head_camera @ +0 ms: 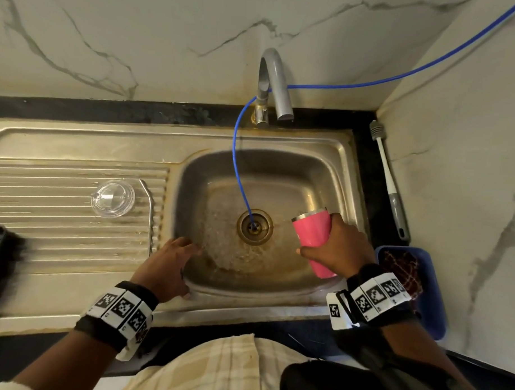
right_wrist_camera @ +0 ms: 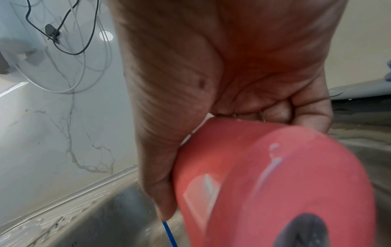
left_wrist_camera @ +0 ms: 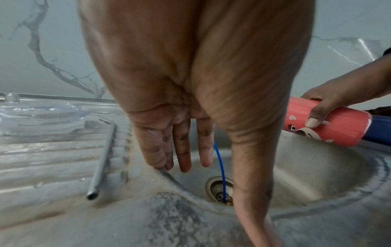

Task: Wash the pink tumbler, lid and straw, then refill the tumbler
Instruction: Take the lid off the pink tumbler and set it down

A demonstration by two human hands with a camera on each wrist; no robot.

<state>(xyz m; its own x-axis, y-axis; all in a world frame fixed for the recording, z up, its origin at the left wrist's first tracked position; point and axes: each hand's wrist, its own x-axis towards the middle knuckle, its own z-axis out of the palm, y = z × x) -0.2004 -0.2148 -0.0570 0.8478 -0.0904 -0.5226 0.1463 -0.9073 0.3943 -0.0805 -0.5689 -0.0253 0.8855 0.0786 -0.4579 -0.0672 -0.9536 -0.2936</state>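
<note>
My right hand (head_camera: 333,250) grips the pink tumbler (head_camera: 314,240) around its body and holds it tilted over the right side of the steel sink basin (head_camera: 318,179), mouth pointing toward the drain (head_camera: 254,226). Water lies spread over the basin floor. The tumbler (right_wrist_camera: 264,183) fills the right wrist view; it also shows in the left wrist view as the tumbler (left_wrist_camera: 330,123). My left hand (head_camera: 172,262) rests with straight fingers (left_wrist_camera: 184,150) on the basin's left rim. The clear lid (head_camera: 112,198) lies on the ribbed drainboard, with the metal straw (left_wrist_camera: 103,158) lying beside it.
A grey tap (head_camera: 273,84) stands behind the basin, and a thin blue tube (head_camera: 237,153) runs from the wall down into the drain. A long-handled brush (head_camera: 389,182) lies on the dark counter at right, above a blue tub (head_camera: 434,288) holding a cloth.
</note>
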